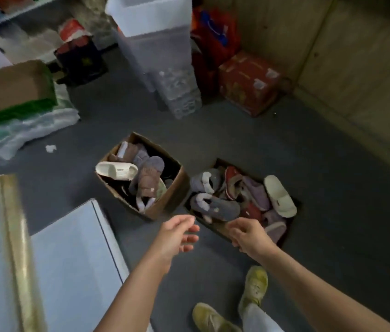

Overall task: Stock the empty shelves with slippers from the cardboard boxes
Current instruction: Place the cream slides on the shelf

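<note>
Two open cardboard boxes of slippers stand on the dark floor. The left box (pixel 173 196) holds a white slide (pixel 116 170) lying across purple and brown fuzzy slippers. The right box (pixel 220 227) holds grey-purple fuzzy slippers (pixel 215 207), a red one and another white slide (pixel 280 196). My left hand (pixel 177 236) hovers just in front of the gap between the boxes, fingers relaxed, holding nothing. My right hand (pixel 246 234) hangs over the near edge of the right box, fingers loosely curled and empty. A pale shelf board (pixel 69 259) lies at the lower left.
A gold shelf post (pixel 19 248) crosses the lower left. White plastic bins (pixel 155 44) and a red carton (pixel 249 82) stand at the back. A wooden wall (pixel 357 68) runs on the right. My feet in yellow-green shoes (pixel 254 288) stand below the hands.
</note>
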`<state>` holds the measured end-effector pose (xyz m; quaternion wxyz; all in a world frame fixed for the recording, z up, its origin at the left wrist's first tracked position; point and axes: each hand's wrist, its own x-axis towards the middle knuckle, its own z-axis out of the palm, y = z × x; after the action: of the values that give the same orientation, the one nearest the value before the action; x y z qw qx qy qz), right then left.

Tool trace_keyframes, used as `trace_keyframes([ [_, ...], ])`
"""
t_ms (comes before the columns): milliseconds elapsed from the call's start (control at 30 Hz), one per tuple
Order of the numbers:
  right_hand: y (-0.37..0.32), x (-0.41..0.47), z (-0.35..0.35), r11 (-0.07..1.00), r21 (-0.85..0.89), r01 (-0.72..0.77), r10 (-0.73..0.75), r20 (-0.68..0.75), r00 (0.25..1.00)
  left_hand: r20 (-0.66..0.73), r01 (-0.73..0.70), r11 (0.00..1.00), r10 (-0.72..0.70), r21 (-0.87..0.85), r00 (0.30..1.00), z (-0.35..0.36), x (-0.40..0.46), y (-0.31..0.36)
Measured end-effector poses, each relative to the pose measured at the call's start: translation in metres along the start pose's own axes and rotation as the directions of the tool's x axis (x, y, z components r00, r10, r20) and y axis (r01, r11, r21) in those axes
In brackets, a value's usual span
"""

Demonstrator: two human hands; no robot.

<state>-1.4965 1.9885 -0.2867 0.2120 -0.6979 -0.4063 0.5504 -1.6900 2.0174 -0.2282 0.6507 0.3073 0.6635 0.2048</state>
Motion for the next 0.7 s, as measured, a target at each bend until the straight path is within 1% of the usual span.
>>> trace_keyframes([
  [100,0.036,0.007,-0.030,0.991,0.043,-0.128,0.128,0.000,0.992,0.063,0.045,0.997,-0.049,0.062,0.997,0.039,0.029,-0.006],
  [200,0.071,0.017,-0.061,0.976,0.063,-0.207,0.210,-0.043,0.977,0.110,0.087,0.990,-0.099,0.110,0.989,0.078,0.059,-0.011],
  [300,0.103,0.035,-0.093,0.958,0.086,-0.275,0.281,-0.065,0.958,0.125,0.121,0.979,-0.142,0.162,0.982,0.114,0.092,-0.013],
  [467,0.147,0.078,-0.135,0.937,0.073,-0.341,0.346,-0.072,0.936,0.114,0.177,0.957,-0.207,0.228,0.972,0.164,0.147,-0.018],
  [700,0.192,0.135,-0.167,0.910,0.036,-0.413,0.415,-0.045,0.909,0.090,0.229,0.946,-0.255,0.228,0.963,0.220,0.214,-0.037],
])
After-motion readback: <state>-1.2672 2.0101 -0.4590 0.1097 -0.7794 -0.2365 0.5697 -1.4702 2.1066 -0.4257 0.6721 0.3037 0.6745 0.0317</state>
